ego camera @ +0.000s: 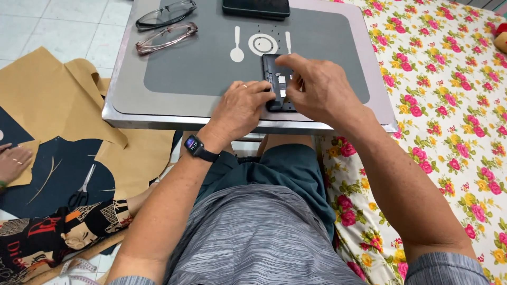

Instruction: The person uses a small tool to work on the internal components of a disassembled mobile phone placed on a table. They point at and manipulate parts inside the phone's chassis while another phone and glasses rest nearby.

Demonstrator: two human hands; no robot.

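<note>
Two people share this view, and at the far left edge a co-worker's hand (13, 162) lies flat on brown paper pattern pieces (50, 95) spread over dark blue cloth (58, 174), where a pair of scissors (80, 191) lies too, with a measuring tape (79, 272) on the floor nearer the camera. Next comes a small metal folding table (158, 119) topped by a grey mat (200, 63); two pairs of glasses (166, 24) lie at its far left and a dark tablet-like device (256, 7) at its far edge. The left hand (240, 111), a smartwatch (196, 146) on its wrist, has its fingers curled down onto the near end of a small black phone with its back cover off (275, 68), pinning it to the mat near the table's front edge. The right hand (322, 89) is closed in a pinch over the open back; what lies between thumb and fingertip I cannot tell, though small pale pieces show in the cavity. The step looks like seating or freeing a small part inside that back, so the next move calls for a steady hold and a fine fingertip touch. The phone's open shell is the only container here; its further contents are hidden by fingers. At right lies a flowered bedsheet (449, 105)
</note>
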